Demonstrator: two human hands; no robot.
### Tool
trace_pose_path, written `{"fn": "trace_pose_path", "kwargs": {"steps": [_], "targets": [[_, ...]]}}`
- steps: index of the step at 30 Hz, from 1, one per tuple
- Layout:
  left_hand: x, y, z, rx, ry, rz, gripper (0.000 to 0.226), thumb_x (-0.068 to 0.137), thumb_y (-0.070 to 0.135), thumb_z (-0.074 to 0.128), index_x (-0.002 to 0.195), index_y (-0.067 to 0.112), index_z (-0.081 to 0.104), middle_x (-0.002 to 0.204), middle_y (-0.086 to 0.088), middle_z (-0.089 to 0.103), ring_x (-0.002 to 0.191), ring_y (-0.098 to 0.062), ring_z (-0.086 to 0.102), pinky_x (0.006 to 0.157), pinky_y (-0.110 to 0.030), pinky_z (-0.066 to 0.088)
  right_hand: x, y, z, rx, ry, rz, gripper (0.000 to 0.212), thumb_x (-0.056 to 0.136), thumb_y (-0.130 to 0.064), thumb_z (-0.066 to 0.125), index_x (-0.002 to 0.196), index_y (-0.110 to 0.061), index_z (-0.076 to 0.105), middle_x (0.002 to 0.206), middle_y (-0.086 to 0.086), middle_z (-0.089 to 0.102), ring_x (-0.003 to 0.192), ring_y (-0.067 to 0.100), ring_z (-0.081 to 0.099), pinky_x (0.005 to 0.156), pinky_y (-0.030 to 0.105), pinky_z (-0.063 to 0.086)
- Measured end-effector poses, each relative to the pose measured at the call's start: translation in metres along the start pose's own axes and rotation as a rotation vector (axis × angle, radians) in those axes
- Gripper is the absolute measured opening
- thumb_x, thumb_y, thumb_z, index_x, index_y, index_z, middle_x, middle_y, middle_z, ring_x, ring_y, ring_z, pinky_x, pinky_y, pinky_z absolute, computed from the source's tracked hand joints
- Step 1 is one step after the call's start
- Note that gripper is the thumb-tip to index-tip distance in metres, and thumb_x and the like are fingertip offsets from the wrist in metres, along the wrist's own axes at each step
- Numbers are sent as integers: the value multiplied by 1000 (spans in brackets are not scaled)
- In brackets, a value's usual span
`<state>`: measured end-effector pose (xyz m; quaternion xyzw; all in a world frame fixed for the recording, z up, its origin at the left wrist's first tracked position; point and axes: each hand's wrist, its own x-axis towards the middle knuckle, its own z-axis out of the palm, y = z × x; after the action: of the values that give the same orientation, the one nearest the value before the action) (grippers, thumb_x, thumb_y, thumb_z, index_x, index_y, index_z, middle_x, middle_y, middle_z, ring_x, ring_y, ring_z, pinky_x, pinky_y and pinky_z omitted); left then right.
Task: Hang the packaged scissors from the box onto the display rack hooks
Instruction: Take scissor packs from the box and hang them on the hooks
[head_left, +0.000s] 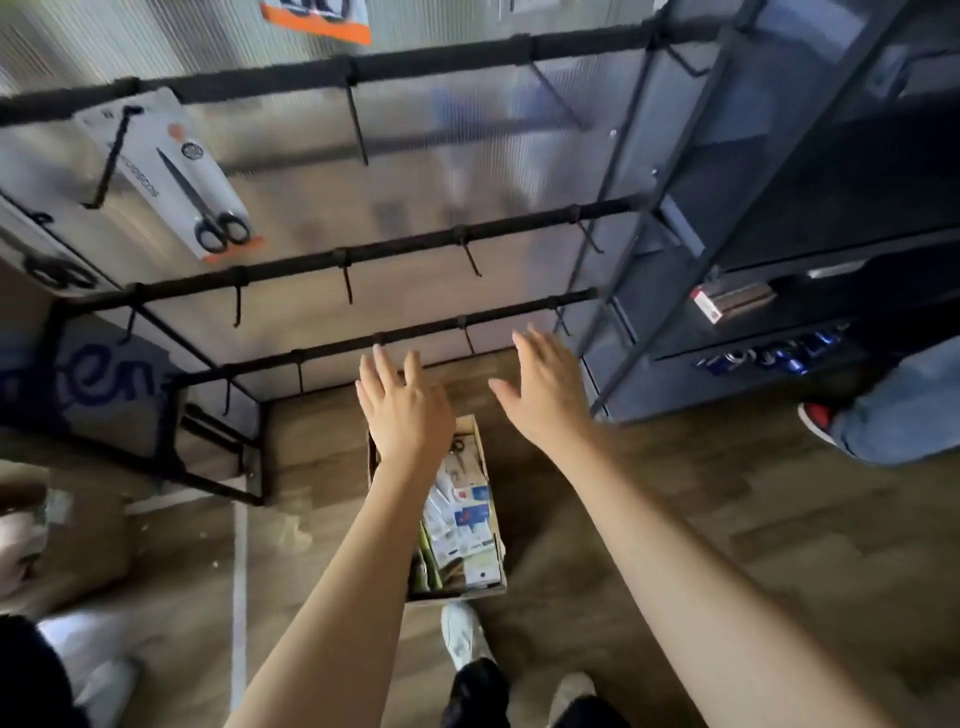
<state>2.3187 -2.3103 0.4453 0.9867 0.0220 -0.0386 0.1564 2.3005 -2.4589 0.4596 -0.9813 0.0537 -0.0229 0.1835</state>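
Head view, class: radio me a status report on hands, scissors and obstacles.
Left hand and right hand open, empty, above the box. One scissors pack hung on a hook; more packs in box. Nothing in the way.

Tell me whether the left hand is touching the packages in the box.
Cannot tell: in the head view the left hand overlaps the box, hiding any gap.

Visible count: two hands, left (402, 410) and right (545, 387), both empty with fingers straight; one cardboard box (496, 590) of packaged goods; four horizontal rack bars (395, 249); three hung scissors packs (171, 171), two only partly visible.
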Motion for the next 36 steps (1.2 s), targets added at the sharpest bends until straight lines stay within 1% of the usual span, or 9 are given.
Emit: {"fn": "trace_pose_path", "kwargs": {"steps": [3,5,8,15,20,23,26,30,36], "targets": [[-23,-22,39,26,-109,-55,56,95,30,43,146,18,22,157,-17,3,144,-33,-1,117,-42,3,-28,19,45,-19,-186,13,64,94,-36,52,146,-9,28,155,11,22,144,27,17,118,40,12],[-37,-34,66,49,-153,-80,58,95,32,44,146,17,22,157,-16,3,144,-32,-1,117,-42,3,-45,36,79,-31,-306,30,64,94,-35,51,147,-9,27,156,11,21,144,27,15,119,41,11],[-58,-53,111,99,-210,-134,58,95,33,43,146,16,21,157,-15,5,144,-32,0,117,-41,3,-68,60,126,-132,-472,21,69,93,-37,53,148,-10,21,157,8,17,145,25,12,118,39,8],[-88,-113,230,209,-340,-209,50,92,24,44,138,12,29,152,-17,14,141,-32,9,116,-40,11,-96,107,239,-299,-618,-94,75,92,-34,56,150,-8,15,157,8,18,145,25,13,117,38,7],[-92,-156,320,176,-346,-240,56,91,22,46,142,8,26,152,-18,18,140,-32,13,116,-39,11,-95,137,326,-408,-639,-206,74,92,-26,57,149,-5,15,156,11,20,144,27,13,118,39,5],[-89,-183,378,167,-334,-271,61,92,21,46,145,7,18,153,-16,17,141,-31,11,116,-38,11,-94,153,383,-413,-632,-235,69,92,-21,56,148,-6,18,154,10,23,144,26,14,118,38,5],[-82,-207,429,207,-346,-261,66,94,26,45,147,6,11,154,-16,14,142,-31,8,117,-39,9,-89,167,438,-421,-625,-293,66,94,-18,53,148,-7,18,155,10,20,145,26,10,118,38,4],[-63,-227,486,247,-325,-244,67,95,30,44,148,7,9,154,-16,13,142,-30,9,118,-38,9,-73,182,494,-454,-590,-377,64,95,-16,50,149,-6,17,155,11,18,145,26,8,117,37,2],[-25,-251,543,253,-239,-191,65,92,22,45,147,6,14,153,-19,16,141,-33,12,116,-40,10,-38,191,540,-476,-456,-418,59,94,-10,49,146,-3,23,149,13,28,139,27,24,113,35,23]]}}
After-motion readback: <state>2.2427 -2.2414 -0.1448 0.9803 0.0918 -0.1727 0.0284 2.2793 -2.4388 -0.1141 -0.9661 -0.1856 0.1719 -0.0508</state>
